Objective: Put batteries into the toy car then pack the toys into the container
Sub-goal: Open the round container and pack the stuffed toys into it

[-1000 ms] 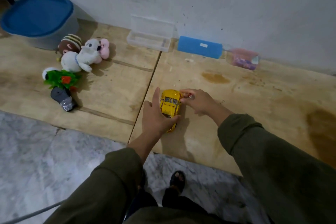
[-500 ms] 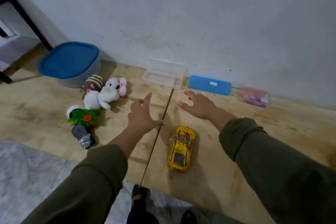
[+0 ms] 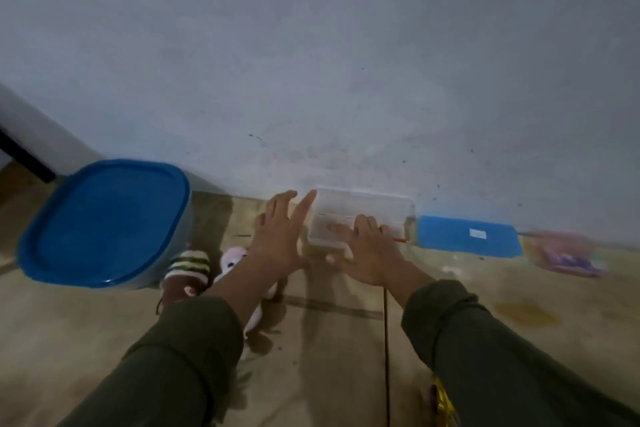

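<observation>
A clear plastic box (image 3: 367, 210) stands against the wall. My right hand (image 3: 367, 253) lies on its front edge with fingers spread, and a thin red thing pokes out beside the fingers. My left hand (image 3: 280, 236) is open with its fingers apart, just left of the box, empty. The yellow toy car (image 3: 441, 402) shows only as a sliver under my right sleeve at the bottom. Plush toys (image 3: 192, 265) lie behind my left forearm, partly hidden. The grey container with a blue lid (image 3: 104, 218) sits at the left.
A blue flat case (image 3: 467, 236) and a pink pouch (image 3: 564, 253) lie along the wall to the right of the clear box. The wooden board (image 3: 519, 288) has a seam running toward me and stains on the right.
Both hands left the yellow car and reached forward to the clear box at the wall. The view tilted up, so the car dropped to the bottom edge.
</observation>
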### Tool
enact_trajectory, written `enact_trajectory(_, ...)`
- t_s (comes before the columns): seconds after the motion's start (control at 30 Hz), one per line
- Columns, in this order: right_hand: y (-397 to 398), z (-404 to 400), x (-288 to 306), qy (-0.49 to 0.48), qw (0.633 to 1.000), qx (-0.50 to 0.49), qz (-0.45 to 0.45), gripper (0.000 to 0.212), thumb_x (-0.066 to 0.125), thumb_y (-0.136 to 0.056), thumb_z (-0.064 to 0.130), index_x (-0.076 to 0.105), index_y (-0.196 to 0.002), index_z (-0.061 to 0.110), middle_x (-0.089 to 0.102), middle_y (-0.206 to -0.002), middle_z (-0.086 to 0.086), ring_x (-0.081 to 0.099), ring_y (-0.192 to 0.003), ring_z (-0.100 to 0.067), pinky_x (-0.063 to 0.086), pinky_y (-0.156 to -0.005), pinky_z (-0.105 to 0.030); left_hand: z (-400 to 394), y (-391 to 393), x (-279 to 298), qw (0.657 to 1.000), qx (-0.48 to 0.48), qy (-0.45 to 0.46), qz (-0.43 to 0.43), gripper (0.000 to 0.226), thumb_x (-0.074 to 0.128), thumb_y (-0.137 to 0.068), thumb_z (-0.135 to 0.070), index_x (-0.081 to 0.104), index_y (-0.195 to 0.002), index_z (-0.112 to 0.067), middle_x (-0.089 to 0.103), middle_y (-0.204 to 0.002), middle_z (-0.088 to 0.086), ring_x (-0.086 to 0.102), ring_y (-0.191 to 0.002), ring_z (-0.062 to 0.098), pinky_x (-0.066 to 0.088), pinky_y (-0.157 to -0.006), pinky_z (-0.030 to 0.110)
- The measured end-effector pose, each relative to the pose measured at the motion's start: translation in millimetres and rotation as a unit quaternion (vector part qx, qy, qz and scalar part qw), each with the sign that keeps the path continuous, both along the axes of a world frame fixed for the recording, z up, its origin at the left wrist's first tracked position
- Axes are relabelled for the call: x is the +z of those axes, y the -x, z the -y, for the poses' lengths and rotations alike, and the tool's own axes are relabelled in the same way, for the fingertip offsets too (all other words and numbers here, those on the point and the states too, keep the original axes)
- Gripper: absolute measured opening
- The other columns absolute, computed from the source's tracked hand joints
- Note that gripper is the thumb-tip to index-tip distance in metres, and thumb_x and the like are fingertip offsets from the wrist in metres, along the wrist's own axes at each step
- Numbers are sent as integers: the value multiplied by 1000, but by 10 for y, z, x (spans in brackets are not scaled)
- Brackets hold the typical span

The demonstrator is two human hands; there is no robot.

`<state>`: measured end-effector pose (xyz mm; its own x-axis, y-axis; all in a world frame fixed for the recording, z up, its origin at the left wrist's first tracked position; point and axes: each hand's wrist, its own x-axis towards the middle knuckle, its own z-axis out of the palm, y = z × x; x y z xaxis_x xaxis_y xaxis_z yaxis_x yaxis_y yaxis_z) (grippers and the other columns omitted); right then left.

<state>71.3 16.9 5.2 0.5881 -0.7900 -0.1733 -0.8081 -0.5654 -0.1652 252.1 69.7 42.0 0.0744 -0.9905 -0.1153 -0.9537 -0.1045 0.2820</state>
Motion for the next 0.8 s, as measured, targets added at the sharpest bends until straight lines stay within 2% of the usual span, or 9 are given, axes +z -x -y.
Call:
enact_trajectory(0.1,-111,120,-198,19,999,-21,-24,62,40,-87,63,31,-138,29,42,-127,-6,41,-113,-23,35,-100,-40,208,-72,-130,999,-44,10,6,116,79,-70,-46,-5,-149,-37,1,-158,2,1,-145,26,18,-115,45)
enact_trajectory(0.27,-157,148,-333,6,999,-1,-34,61,17,-84,66,33,-131,32,41,-127,-6,40,-115,-25,33,-100,-39,421,-56,-340,995,-95,29,-2,114,76,-71,-49,-3,-150,-33,6,-154,4,6,-143,25,21,-112,40)
enact_trajectory(0.37,-135,130,-306,-9,1000,-4,12,50,35,-90,59,37,-132,32,41,-128,-3,39,-116,-21,34,-102,-37,476,-58,-426,994,-94,56,1,112,75,-71,-53,-2,-150,-36,11,-151,4,9,-139,24,20,-112,37)
enact_trajectory(0.43,-92,93,-245,-2,999,-18,47,51,45,-87,55,40,-131,31,44,-127,-2,41,-114,-19,39,-101,-38,486,-65,-465,994,-91,66,5,112,73,-70,-57,-5,-148,-37,12,-149,3,10,-138,23,19,-112,38)
enact_trajectory(0.53,17,94,-161,135,988,-41,56,58,50,-77,52,43,-130,28,49,-127,-8,42,-116,-24,45,-97,-47,503,-64,-470,993,-91,68,15,116,75,-69,-55,-12,-144,-39,12,-148,3,11,-136,24,19,-113,40)
enact_trajectory(0.6,79,138,-100,178,980,-75,40,66,50,-76,53,38,-136,28,41,-137,-11,36,-125,-27,34,-103,-50,510,-55,-455,993,-93,71,21,113,75,-71,-52,-7,-147,-37,15,-147,4,15,-135,26,20,-112,40)
enact_trajectory(0.67,127,162,-69,179,978,-99,31,71,51,-78,55,34,-141,26,38,-144,-12,35,-132,-30,28,-107,-53,490,-37,-436,993,-90,75,34,108,77,-73,-44,0,-149,-35,21,-145,7,20,-133,26,22,-110,39)
enact_trajectory(0.8,162,18,-108,128,984,-122,-10,65,41,-84,53,35,-140,20,52,-135,-9,48,-126,-30,33,-105,-58,403,6,-418,994,-87,60,31,82,70,-81,-43,23,-146,-32,28,-138,7,25,-128,25,22,-108,36)
